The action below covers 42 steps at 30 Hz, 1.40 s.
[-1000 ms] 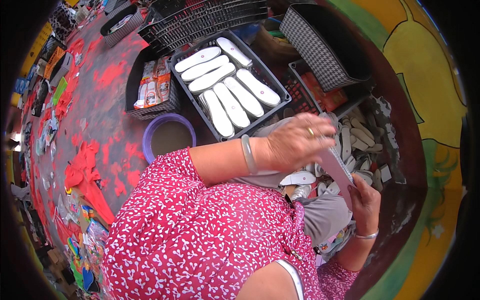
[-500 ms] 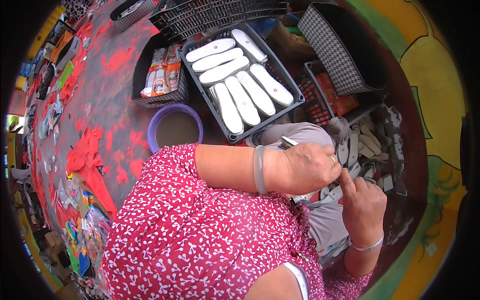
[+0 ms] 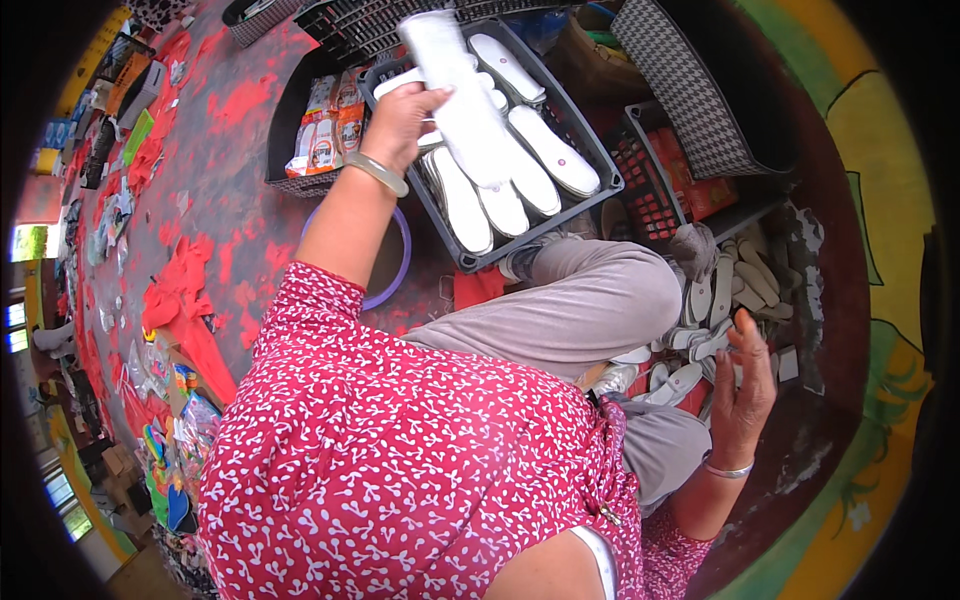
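My left hand (image 3: 400,122) is raised over a dark plastic crate (image 3: 546,229), its fingers closed on a white insole (image 3: 445,60). Motion blurs the insole, and I cannot tell whether it is one or several together. Stacked white insoles (image 3: 556,155) lie in rows inside the crate, partly covered by the held one. At the right, my right hand (image 3: 742,395) is lifted with fingers apart and nothing in it. Beyond it is a loose heap of pale insoles (image 3: 748,285) on the floor beside my bent legs.
A purple basin (image 3: 402,262) stands left of the crate, partly behind my left arm. A patterned bin (image 3: 318,185) holds orange and white packets. Another patterned bin (image 3: 680,90) leans at the upper right above a smaller crate (image 3: 640,185). Red scraps (image 3: 185,310) litter the floor.
My hands were together at the right, over the loose heap. The left has swung up and left to the crate with the white insole; the right has opened and stayed near the heap.
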### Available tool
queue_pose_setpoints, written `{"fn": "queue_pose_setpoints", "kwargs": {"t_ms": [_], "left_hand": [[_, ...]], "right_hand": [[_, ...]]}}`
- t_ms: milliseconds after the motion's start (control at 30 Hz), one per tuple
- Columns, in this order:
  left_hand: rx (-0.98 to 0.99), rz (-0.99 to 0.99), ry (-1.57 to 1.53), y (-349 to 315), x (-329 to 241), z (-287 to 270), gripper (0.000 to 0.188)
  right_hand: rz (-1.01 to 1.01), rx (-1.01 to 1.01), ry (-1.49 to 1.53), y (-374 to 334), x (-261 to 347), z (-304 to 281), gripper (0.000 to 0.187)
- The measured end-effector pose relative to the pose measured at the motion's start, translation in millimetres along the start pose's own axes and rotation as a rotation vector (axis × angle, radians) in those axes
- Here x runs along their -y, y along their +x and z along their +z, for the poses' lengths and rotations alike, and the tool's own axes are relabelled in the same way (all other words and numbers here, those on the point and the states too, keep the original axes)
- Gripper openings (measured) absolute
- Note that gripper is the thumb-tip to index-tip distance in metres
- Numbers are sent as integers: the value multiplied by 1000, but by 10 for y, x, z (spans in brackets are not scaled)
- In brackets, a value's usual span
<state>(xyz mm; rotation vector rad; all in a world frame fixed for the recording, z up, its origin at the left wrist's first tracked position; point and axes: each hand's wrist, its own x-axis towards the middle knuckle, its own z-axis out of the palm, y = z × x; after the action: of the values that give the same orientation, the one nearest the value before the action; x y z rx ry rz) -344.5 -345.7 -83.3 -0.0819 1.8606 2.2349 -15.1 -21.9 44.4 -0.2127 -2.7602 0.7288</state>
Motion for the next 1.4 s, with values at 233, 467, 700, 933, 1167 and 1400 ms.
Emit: {"fn": "queue_pose_setpoints", "kwargs": {"t_ms": [233, 467, 700, 933, 1167, 1400], "left_hand": [[-135, -269, -16, 176, 351, -787, 13], [90, -417, 45, 289, 322, -572, 11], [317, -391, -387, 740, 218, -470, 14], [38, -536, -146, 825, 664, -124, 11], [-68, -489, 443, 699, 793, 259, 16], [152, -708, 1056, 1291, 1400, 465, 10]], "right_hand": [[214, 144, -7, -660, -787, 600, 29], [498, 151, 166, -976, -1117, 842, 25], [473, 165, 114, -853, -1001, 863, 24], [339, 150, 73, -812, -923, 992, 22], [365, 214, 0, -854, -844, 993, 26], [409, 312, -28, -650, -681, 1026, 27]]}}
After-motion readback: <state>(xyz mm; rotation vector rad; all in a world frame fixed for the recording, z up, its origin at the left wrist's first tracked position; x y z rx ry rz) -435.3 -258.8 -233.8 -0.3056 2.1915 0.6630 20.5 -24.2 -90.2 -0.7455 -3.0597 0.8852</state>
